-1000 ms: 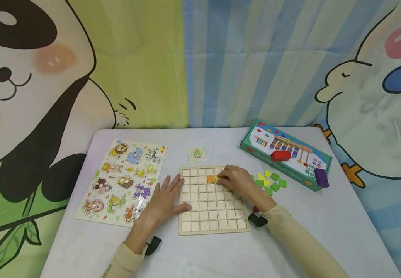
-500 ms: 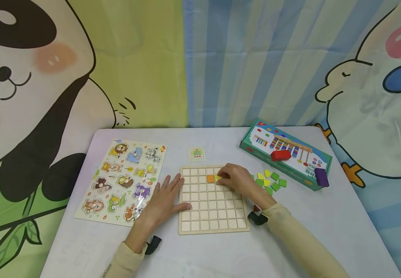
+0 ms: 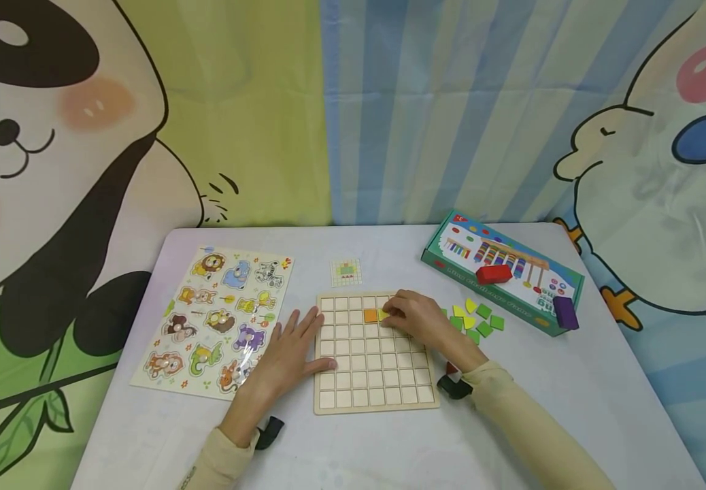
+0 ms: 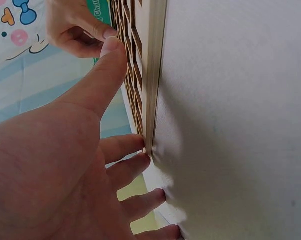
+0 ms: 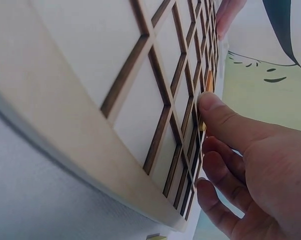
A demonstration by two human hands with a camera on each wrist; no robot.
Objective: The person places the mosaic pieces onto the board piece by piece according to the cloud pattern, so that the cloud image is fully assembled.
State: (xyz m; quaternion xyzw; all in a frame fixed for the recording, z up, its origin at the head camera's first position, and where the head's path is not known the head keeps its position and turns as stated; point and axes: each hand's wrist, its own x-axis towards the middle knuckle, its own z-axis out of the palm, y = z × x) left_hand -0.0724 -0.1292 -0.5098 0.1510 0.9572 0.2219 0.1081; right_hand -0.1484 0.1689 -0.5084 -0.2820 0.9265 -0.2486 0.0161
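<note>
A wooden grid board (image 3: 375, 410) with square cells lies on the table. One orange square tile (image 3: 371, 316) sits in a cell of its second row. Just right of it, my right hand (image 3: 417, 316) pinches a small yellow tile (image 3: 382, 314) at the board, its fingers partly covering the tile. In the right wrist view the yellow tile (image 5: 203, 126) shows beneath the thumb, close to the orange tile (image 5: 209, 80). My left hand (image 3: 288, 354) is spread along the board's left edge, thumb over the rim; the left wrist view shows its fingertips (image 4: 135, 204) at the edge and table.
Loose green (image 3: 497, 322) and yellow (image 3: 471, 306) pieces lie right of the board. A small pattern card (image 3: 346, 272) is behind it. An animal puzzle sheet (image 3: 209, 320) lies left. At the back right, a green box (image 3: 512, 271) carries a red block (image 3: 494, 274) and purple block (image 3: 566, 314).
</note>
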